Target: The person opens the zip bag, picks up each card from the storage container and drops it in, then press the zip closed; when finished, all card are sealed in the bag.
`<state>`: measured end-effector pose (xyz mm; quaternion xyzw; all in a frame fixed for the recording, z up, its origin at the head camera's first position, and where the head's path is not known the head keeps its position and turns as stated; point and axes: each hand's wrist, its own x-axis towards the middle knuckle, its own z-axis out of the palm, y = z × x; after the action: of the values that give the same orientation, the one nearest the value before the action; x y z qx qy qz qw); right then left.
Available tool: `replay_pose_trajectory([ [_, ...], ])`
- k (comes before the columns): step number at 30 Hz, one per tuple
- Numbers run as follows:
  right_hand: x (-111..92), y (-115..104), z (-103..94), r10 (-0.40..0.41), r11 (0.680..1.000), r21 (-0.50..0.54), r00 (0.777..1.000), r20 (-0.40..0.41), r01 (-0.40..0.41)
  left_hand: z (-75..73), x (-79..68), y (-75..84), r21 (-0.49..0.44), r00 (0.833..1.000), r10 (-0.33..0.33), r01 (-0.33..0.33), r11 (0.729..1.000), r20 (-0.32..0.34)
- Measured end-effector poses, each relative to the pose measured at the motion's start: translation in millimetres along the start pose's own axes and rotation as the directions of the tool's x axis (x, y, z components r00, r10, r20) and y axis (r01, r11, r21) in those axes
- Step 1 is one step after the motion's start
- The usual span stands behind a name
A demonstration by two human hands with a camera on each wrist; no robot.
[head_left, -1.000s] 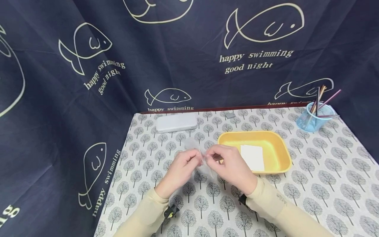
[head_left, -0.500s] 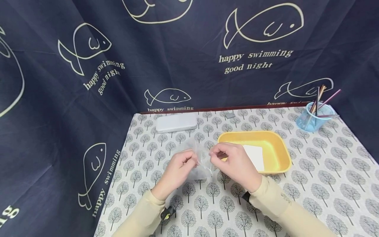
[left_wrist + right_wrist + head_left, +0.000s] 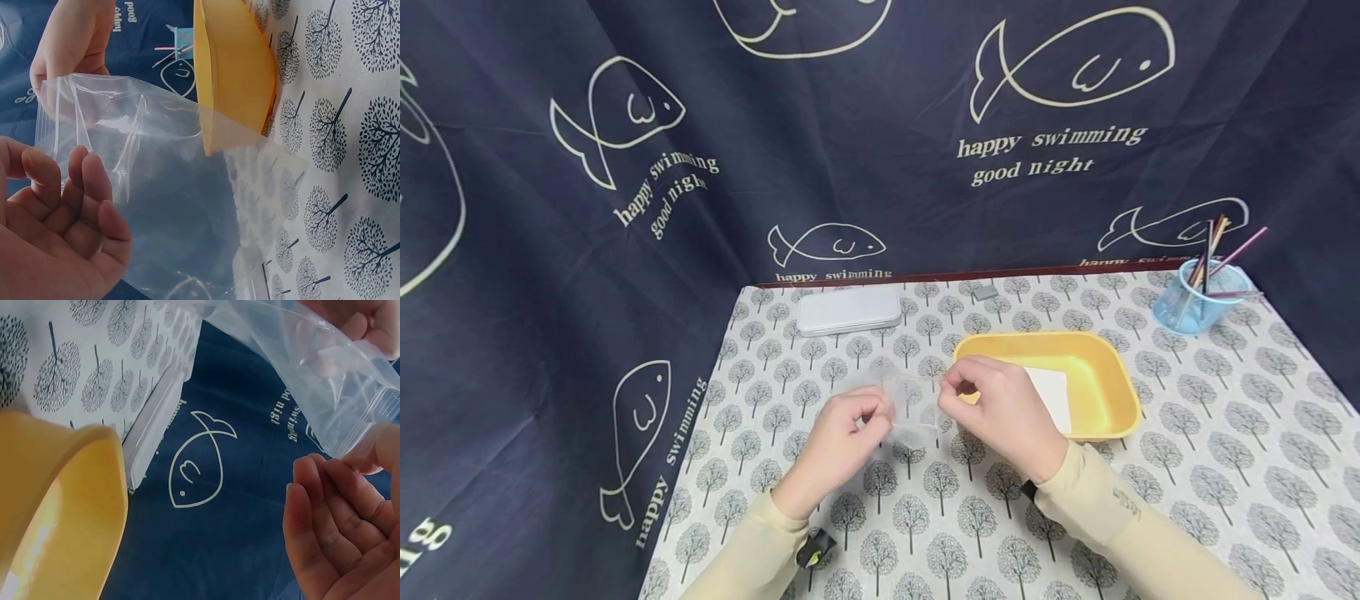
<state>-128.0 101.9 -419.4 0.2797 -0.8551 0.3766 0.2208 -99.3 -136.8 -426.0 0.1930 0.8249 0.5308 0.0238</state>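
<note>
A clear plastic zip bag (image 3: 917, 408) stretches between both hands, above the tree-print tablecloth. My left hand (image 3: 838, 433) pinches one side of its top edge between thumb and finger. The opposite corner is pinched by my right hand (image 3: 1003, 417), close to the left part of the yellow tray (image 3: 1108, 387). In the left wrist view the bag (image 3: 181, 194) hangs spread out, its ridged zip strip along the top near the fingers. The right wrist view shows the right thumb and finger at the zip end of the bag (image 3: 300, 356).
White cards (image 3: 1054, 396) lie in the tray, partly behind the right hand. A white flat case (image 3: 848, 310) and a small grey block (image 3: 985, 292) lie farther back. At the back right stands a blue cup (image 3: 1187, 310) with pencils. A dark fish-print curtain hangs behind.
My hands have moved apart, left hand to the left and right hand to the right. The bag, bunched between the fingers before, is now spread out wider.
</note>
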Motion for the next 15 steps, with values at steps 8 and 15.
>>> replay_pose_trajectory([
  [8,2.3,3.8,-2.5,-0.048,0.998,-0.037,0.998,-0.028,0.047,-3.6,-7.1,2.4,0.055,1.0,-0.013,0.012,0.998,0.007],
  [15,5.1,4.9,-4.7,-0.111,0.99,-0.09,0.993,-0.05,0.106,-3.0,-12.8,7.9,0.146,0.999,-0.053,0.054,0.988,-0.011],
])
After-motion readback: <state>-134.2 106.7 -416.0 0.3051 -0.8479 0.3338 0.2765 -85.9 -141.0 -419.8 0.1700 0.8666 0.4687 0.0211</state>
